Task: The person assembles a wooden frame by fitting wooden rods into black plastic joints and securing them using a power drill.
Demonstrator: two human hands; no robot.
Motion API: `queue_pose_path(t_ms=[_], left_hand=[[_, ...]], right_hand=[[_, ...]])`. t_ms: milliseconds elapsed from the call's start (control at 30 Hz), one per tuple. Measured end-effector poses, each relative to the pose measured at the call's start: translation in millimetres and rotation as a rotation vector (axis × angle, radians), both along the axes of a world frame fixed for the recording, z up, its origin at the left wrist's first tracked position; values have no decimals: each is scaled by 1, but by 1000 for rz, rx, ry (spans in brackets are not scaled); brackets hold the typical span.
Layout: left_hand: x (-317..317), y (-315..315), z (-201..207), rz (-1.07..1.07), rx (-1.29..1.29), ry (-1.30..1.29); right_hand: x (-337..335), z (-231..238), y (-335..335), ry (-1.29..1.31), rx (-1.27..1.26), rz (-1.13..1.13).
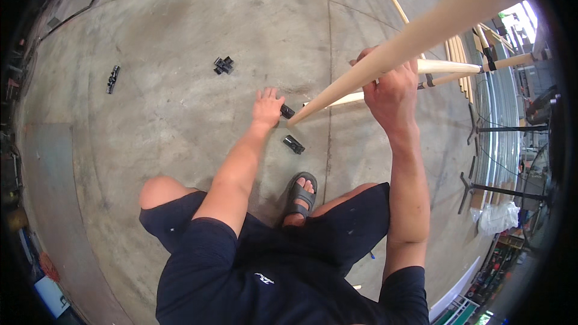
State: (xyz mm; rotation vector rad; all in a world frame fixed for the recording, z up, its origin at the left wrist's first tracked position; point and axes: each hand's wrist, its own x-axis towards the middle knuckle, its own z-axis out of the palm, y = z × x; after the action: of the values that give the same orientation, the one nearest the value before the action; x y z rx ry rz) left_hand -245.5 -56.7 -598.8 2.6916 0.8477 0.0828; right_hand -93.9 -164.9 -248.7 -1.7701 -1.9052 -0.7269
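Note:
My right hand (394,87) is closed around a long beige pipe (355,78). The pipe slants from near the floor in front of me, up and away to the upper right. My left hand (267,108) is low over the concrete floor with its fingers stretched out. Right beside its thumb side lies a black pipe joint (288,111), close to the pipe's lower end; whether the hand touches it I cannot tell. Another black joint (294,144) lies a little nearer to me. Farther off is a small cluster of black joints (223,65).
One more black joint (113,79) lies at the far left. On the right, beige pipes joined by black fittings (489,60) make a frame, with loose pipes (459,63) beyond it. A clear plastic bag (500,218) is at the right. My sandalled foot (301,195) is below the joints.

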Motion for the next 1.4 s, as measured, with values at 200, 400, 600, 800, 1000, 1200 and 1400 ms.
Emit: queue_pose_path(t_ms=[200, 400, 600, 800, 1000, 1200, 1400], left_hand=[[-39, -10, -24, 128, -99, -53], [-84, -27, -9, 534, -967, -238], [-100, -56, 5, 714, -1434, -625], [-71, -65, -17, 747, -1722, -892], [-56, -78, -49, 1050, -1685, -1100], [-49, -100, -42, 1202, -1692, -1169], [-26, -110, -50, 1301, -1595, -1117]], right_hand=[[-7, 0, -3, 30, 20, -13], [-14, -3, -5, 79, -179, -60], [-21, -23, -53, 478, -4, -12], [-28, -121, -30, 693, -245, 93], [-60, -192, -2, 1497, -111, 197], [-76, -180, 8, 1477, 31, 169], [-77, -148, 18, 1536, 139, 138]])
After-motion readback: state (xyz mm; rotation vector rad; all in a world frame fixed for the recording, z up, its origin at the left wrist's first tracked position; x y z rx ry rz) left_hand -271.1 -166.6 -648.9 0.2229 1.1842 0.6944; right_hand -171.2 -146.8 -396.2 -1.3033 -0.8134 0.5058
